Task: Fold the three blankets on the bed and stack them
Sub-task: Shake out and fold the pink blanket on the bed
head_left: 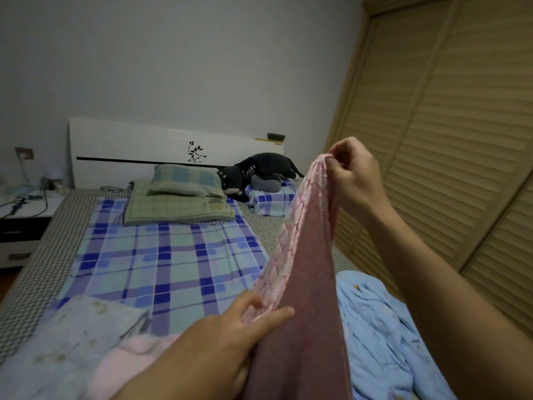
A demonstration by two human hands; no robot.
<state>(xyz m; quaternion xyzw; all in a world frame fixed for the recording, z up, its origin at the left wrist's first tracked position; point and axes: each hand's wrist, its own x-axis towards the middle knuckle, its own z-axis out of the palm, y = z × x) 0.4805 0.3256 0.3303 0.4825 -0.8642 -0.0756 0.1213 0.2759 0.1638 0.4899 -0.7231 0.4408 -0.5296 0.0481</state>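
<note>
Blanket of pink cloth (pixel 302 284) hangs stretched between both hands above the bed (pixel 34 255). The right hand (pixel 353 171) is raised and pinches the blanket's top corner, fingers curled tight over the bunched edge. The left hand (pixel 230 330) sits lower and nearer the camera, gripping the same edge further down, thumb on the near side and fingers curled behind the fabric. From the left hand the cloth drops out of the bottom of the view.

Below the right forearm lies a light blue blanket (pixel 383 342), crumpled on the bed's right side. Left of the left hand a pale blue patterned blanket (pixel 72 339) lies spread loosely, with a bit of pale pink cloth (pixel 127 362) just beside the left forearm; whether that belongs to the held blanket I cannot tell.

Beyond both hands a blue checked sheet (pixel 161 255) covers the mattress, with green checked pillows (pixel 181 197) and a dark plush toy (pixel 253 171) by the white headboard (pixel 129 148). Behind the right hand stands a slatted wardrobe (pixel 447 125). Far left of the left hand is a bedside table (pixel 20 215).
</note>
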